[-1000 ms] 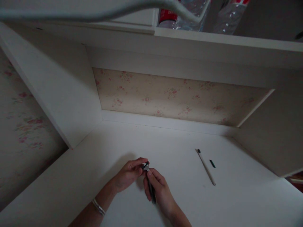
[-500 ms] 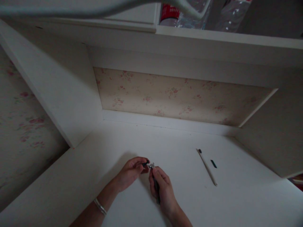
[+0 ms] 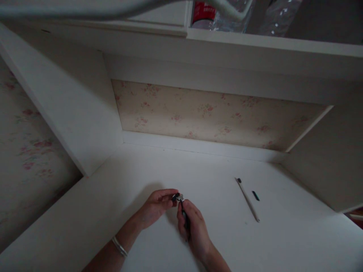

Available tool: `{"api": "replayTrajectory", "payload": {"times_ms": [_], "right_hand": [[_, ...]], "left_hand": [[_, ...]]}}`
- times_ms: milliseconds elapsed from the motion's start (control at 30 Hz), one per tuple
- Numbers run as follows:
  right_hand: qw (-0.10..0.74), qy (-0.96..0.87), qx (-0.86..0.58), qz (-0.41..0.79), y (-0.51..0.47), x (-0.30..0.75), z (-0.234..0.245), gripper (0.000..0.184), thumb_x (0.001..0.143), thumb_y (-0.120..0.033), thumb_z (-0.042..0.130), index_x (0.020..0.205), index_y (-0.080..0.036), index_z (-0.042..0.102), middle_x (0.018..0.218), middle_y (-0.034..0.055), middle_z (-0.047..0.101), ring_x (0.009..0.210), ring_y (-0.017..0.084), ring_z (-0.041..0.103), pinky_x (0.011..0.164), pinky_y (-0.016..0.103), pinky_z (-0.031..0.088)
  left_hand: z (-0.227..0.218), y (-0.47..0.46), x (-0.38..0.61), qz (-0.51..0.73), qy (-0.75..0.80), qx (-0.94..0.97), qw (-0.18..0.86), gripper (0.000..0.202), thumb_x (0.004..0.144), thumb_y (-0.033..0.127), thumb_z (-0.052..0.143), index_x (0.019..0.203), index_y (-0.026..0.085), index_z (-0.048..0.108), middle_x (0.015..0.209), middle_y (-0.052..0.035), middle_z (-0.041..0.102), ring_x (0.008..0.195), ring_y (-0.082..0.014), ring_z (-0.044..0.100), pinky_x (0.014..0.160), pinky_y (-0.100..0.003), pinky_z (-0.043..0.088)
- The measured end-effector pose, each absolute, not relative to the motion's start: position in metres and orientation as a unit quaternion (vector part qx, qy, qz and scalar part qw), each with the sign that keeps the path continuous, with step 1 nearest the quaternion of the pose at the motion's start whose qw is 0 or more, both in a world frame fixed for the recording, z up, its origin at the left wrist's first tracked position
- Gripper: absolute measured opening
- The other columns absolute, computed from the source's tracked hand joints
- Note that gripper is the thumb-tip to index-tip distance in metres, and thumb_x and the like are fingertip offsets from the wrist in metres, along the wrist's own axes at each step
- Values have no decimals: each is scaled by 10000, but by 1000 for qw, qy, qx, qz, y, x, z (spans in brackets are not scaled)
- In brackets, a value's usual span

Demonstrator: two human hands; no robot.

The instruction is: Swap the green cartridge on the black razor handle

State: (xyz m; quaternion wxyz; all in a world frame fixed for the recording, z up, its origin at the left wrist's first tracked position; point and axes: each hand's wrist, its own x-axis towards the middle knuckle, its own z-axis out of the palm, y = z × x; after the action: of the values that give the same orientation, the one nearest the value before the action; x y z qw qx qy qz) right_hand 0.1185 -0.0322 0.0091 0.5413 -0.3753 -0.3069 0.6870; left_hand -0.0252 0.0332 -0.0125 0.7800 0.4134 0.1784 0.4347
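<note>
My left hand (image 3: 154, 208) pinches a small black piece (image 3: 174, 197) between thumb and fingers. Wrapped round the dark handle of a tool with a silver metal head (image 3: 180, 197) is my right hand (image 3: 194, 224). The metal head meets the black piece, or comes very close to it; I cannot tell which. The tool's exact kind is too small to make out. To the right, a slim pale stick (image 3: 249, 204) with a dark tuft near its far end, like a toothbrush, lies on the white desk (image 3: 221, 245). Beside it rests a short dark strip (image 3: 255, 195).
White side panels (image 3: 65, 105) close the desk in at left and right. Above the back hangs a shelf (image 3: 255, 39) holding a red-labelled bottle (image 3: 203, 14) and clear plastic bottles. A pale curved bar (image 3: 99, 13) crosses the top of the view.
The tool's metal head has come up against or nearer the black piece and has turned. My right hand has shifted slightly left; my left hand stays almost in place.
</note>
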Motion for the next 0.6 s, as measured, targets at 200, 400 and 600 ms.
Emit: {"api": "replayTrajectory", "payload": {"times_ms": [200,400,600], "right_hand": [[526,-331,-398,675,-33,120,10,418,794,-578,567,720,-181,458,518,-90,360,370,24,224,333,137,142],[517,-354,-403,668,-33,117,11,460,766,-617,571,677,-187,432,498,-92,346,356,25,218,326,148,132],[500,-374,-412,664,-34,118,13,444,782,-586,574,663,-175,454,494,-83,345,378,29,214,346,159,130]], "left_hand": [[-12,34,-27,432,156,397,795,414,667,199,776,1064,147,669,1015,-90,684,926,-189,597,882,-334,407],[-7,31,-28,410,150,390,811,479,657,196,785,1113,164,645,1047,-79,674,947,-173,586,878,-313,408],[-7,30,-28,413,169,402,800,476,612,194,815,1066,171,673,1003,-62,684,926,-153,577,854,-270,391]]}}
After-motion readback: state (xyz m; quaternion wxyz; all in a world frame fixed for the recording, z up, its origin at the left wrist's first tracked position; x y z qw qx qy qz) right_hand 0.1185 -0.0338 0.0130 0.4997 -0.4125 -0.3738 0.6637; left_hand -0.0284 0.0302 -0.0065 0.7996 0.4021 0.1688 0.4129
